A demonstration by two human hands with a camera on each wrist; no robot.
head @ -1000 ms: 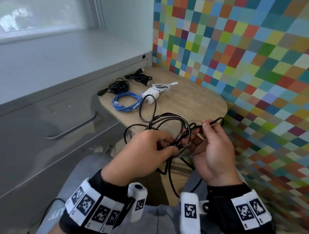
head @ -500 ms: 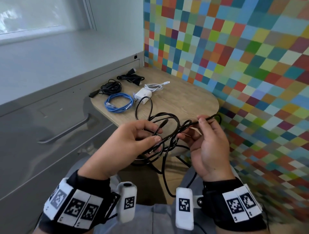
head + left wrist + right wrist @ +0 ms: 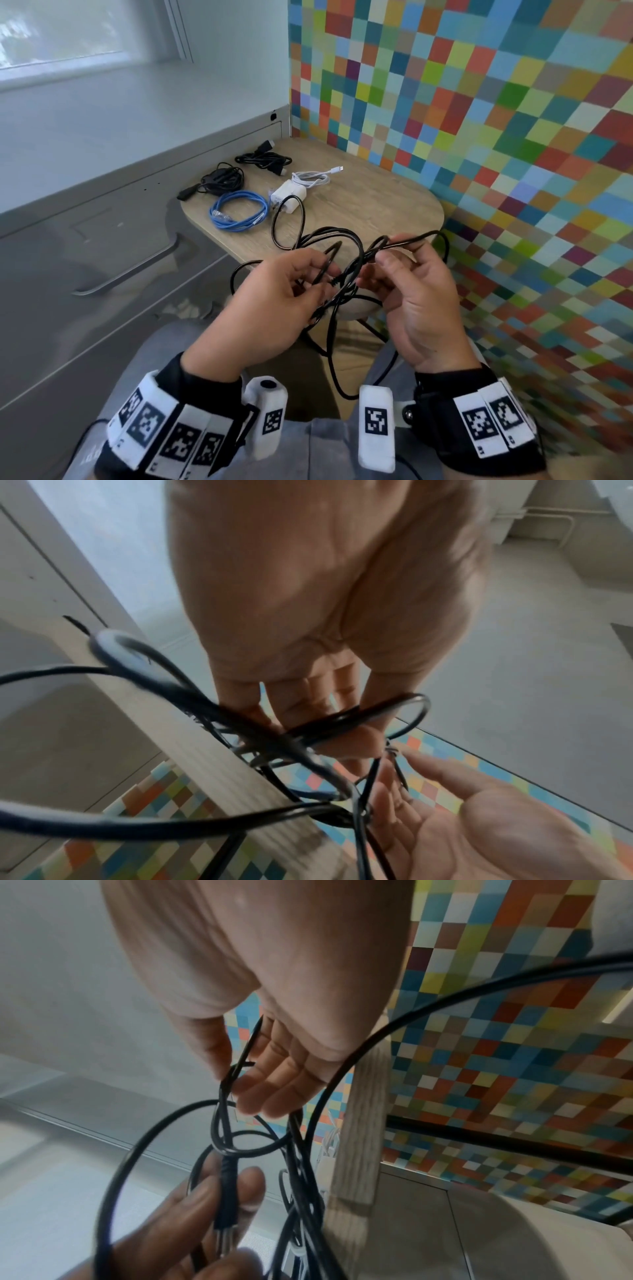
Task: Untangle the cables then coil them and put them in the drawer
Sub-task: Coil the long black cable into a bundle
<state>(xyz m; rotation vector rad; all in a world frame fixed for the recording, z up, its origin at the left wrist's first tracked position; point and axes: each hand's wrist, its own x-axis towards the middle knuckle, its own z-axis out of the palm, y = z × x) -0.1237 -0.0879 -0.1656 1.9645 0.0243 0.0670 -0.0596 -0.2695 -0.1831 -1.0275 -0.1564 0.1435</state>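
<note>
A tangled black cable [image 3: 329,240] hangs in several loops between my hands above the near edge of the wooden table [image 3: 370,205]. My left hand [image 3: 274,301] holds a bundle of its strands [image 3: 329,721] between thumb and curled fingers, with a plug end [image 3: 224,1199] lying across the fingers. My right hand [image 3: 411,284] pinches one strand [image 3: 240,1058] near a small twist tie between thumb and fingers. A loose loop [image 3: 287,222] lies on the table top, and another length [image 3: 332,359] drops toward my lap.
On the table's far side lie a coiled blue cable [image 3: 238,217], a white charger [image 3: 287,200] with a white cable [image 3: 313,176], and two coiled black cables [image 3: 222,178] [image 3: 263,159]. Grey shut drawers with a long handle [image 3: 130,270] stand left. A multicoloured checkered wall [image 3: 479,120] stands right.
My hands have drawn slightly apart, spreading the strands of the black tangle. The left hand's fingers have loosened and shifted along the bundle, while the right keeps pinching its strand.
</note>
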